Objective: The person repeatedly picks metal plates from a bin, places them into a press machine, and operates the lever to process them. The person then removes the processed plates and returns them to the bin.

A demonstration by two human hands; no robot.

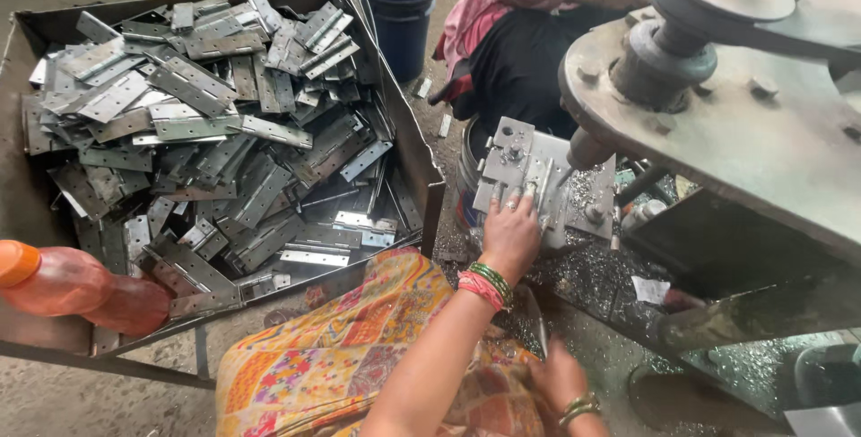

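Left hand [509, 232] flat, fingers spread, pinning hinge [538, 187] on jig [502, 154] under drill [587, 148]; right hand [558, 374] low, grip unclear.

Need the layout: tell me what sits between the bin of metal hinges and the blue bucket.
Nothing: in the head view the bin wall stands right against the blue bucket.

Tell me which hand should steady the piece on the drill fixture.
Left hand: its fingers already lie on the fixture plate; the right hand is lower down, apart from it.

hinge plate [535, 187] | grey metal (dull) | flat on drill jig, under fingers
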